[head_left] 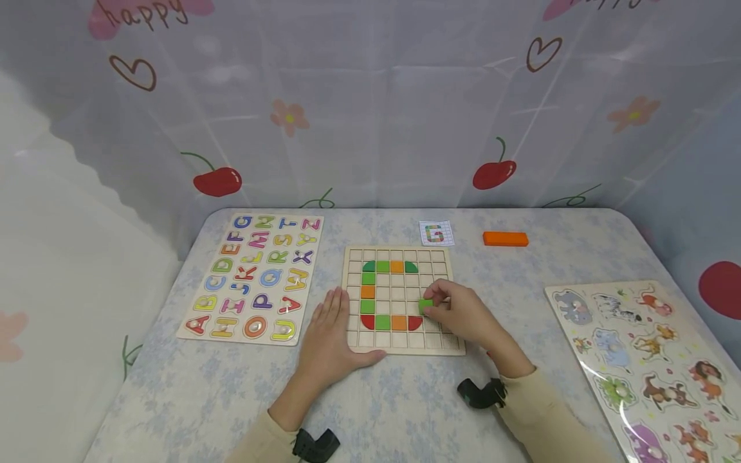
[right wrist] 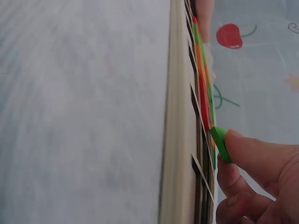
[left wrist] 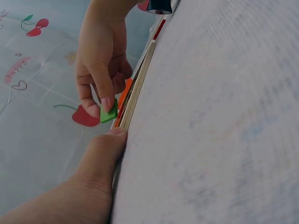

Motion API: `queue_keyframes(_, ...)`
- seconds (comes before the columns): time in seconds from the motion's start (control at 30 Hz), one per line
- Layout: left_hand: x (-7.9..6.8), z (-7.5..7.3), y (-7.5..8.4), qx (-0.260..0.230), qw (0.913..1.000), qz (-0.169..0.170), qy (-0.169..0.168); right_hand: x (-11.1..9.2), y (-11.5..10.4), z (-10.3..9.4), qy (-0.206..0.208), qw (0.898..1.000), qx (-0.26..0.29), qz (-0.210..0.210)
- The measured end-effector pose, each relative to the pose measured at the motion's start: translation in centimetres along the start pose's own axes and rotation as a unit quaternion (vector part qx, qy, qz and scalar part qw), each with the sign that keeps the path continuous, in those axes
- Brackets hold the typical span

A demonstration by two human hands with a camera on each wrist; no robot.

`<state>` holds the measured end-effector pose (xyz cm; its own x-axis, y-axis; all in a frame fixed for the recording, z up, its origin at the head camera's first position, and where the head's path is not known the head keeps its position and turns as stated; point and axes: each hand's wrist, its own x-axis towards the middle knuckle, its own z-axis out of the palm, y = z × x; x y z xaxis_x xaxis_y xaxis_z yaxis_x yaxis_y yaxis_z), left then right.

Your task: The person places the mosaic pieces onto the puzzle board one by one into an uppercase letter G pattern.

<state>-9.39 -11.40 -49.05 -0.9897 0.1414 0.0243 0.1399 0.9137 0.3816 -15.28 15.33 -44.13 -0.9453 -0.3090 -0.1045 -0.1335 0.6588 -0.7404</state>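
My right hand point(head_left: 460, 312) pinches a light green square tile point(head_left: 425, 307) between thumb and fingers, over the right part of a wooden grid board point(head_left: 397, 348). In the right wrist view the green tile point(right wrist: 220, 143) is tilted at the thumb tip. My left hand point(head_left: 329, 341) rests with straight fingers along the board's left edge, its thumb at the front edge. Green, orange and red tiles lie in the grid: a row at the top point(head_left: 396, 266), a column at the left point(head_left: 367, 292) and a row at the bottom point(head_left: 399, 323), with rounded pieces at the corners.
A small card point(head_left: 437, 233) with a coloured G pattern lies behind the board, beside an orange bar point(head_left: 505, 239). At the left is an alphabet puzzle point(head_left: 249, 280); at the right, an animal puzzle point(head_left: 631, 347). A patterned curtain point(head_left: 370, 128) hangs behind the table.
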Motion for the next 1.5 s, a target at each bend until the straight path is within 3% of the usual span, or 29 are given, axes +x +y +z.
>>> queue_keyframes(0.37,0.1,-0.2,0.1,0.0,1.0,0.006,0.007,1.0,-0.9,1.7,0.005,1.0,-0.024,-0.013)
queue_keyframes(0.6,0.0,-0.2,0.1,-0.003,0.9999,0.008,0.009,1.0,-1.2,1.9,0.017,0.998,-0.055,-0.02)
queue_keyframes(0.8,-0.1,-0.1,0.2,-0.005,0.9999,0.004,0.008,0.3,-1.0,1.4,0.0,0.997,-0.079,-0.022)
queue_keyframes(1.13,-0.1,-0.2,0.2,-0.011,0.9999,0.003,0.003,-2.3,1.0,-2.8,-0.011,0.994,-0.104,-0.025)
queue_keyframes(1.5,-0.1,0.0,0.1,-0.011,0.9999,0.0,-0.002,-6.0,5.1,-7.6,-0.081,0.992,-0.1,-0.013)
